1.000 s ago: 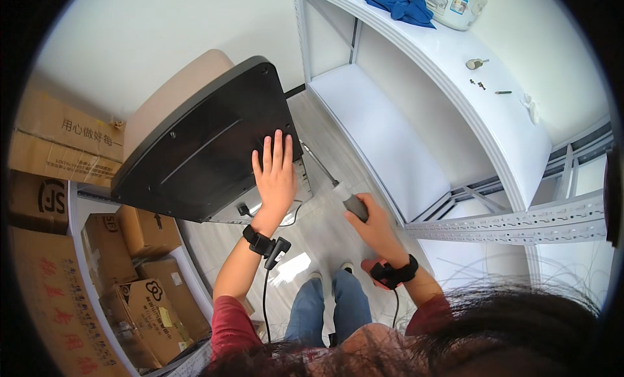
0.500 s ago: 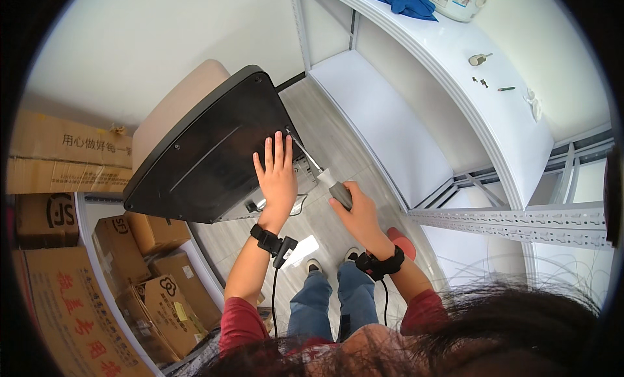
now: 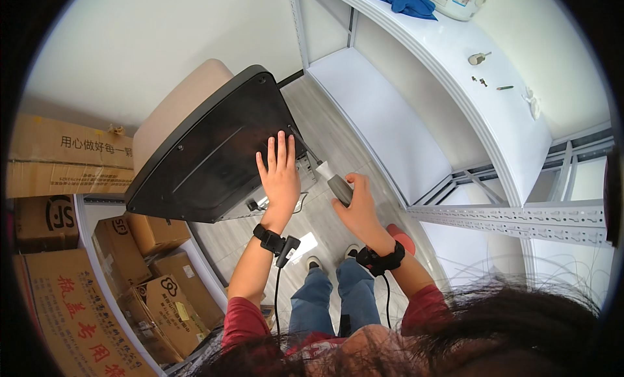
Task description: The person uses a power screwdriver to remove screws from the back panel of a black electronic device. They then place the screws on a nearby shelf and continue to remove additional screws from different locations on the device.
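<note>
A large machine or piece of furniture with a beige rounded body [image 3: 172, 110] stands tilted, its flat black panel [image 3: 214, 143] facing me. My left hand [image 3: 281, 179] lies flat on this panel near its right edge, fingers stretched out. In my right hand [image 3: 363, 208] is a screwdriver [image 3: 339, 188] with a grey handle, held between thumb and fingers. Its shaft slants up and left to the panel's right edge, where the tip seems to meet a screw spot just beyond my left fingertips. Whether the tip sits in a screw is too small to tell.
Cardboard boxes [image 3: 172, 312] fill a shelf at the left. White metal shelving [image 3: 383, 117] curves along the right; its upper board holds a blue cloth [image 3: 409, 1], a jug [image 3: 460, 3], and small metal parts [image 3: 480, 82]. A red stool [image 3: 402, 239] stands by my right forearm.
The fingers of my right hand have loosened and shifted around the screwdriver handle. My left hand stays flat on the panel.
</note>
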### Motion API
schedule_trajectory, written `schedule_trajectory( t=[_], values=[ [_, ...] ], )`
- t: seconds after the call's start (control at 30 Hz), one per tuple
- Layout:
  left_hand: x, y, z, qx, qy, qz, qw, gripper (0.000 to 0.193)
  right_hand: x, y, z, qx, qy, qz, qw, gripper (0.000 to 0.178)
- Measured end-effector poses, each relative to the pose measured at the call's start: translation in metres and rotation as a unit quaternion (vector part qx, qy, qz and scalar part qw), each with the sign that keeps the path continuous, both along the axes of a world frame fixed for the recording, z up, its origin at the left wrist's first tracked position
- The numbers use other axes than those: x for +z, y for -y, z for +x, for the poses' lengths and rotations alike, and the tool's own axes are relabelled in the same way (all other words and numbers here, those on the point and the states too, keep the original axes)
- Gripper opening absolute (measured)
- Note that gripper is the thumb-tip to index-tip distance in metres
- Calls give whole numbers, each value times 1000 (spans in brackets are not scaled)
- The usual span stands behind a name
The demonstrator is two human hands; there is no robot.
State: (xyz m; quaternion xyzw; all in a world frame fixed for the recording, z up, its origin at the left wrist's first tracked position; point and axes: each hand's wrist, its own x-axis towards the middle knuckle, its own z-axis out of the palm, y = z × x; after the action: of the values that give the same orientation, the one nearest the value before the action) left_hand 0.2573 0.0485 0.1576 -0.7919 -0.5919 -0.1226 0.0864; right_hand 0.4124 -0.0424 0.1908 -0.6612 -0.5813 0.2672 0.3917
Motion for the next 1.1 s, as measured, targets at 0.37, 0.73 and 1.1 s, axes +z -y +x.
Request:
schedule_trajectory(
  t=[0.37,0.73,1.1],
  values=[
    [25,11,5,-152,251,52,955,63,45,5,0,-6,52,30,998,38],
    [54,16,31,-256,259,81,928,61,72,4,-2,22,88,114,989,36],
    [95,-31,-16,-25,90,211,973,87,76,3,-5,-36,44,33,998,32]
  ],
)
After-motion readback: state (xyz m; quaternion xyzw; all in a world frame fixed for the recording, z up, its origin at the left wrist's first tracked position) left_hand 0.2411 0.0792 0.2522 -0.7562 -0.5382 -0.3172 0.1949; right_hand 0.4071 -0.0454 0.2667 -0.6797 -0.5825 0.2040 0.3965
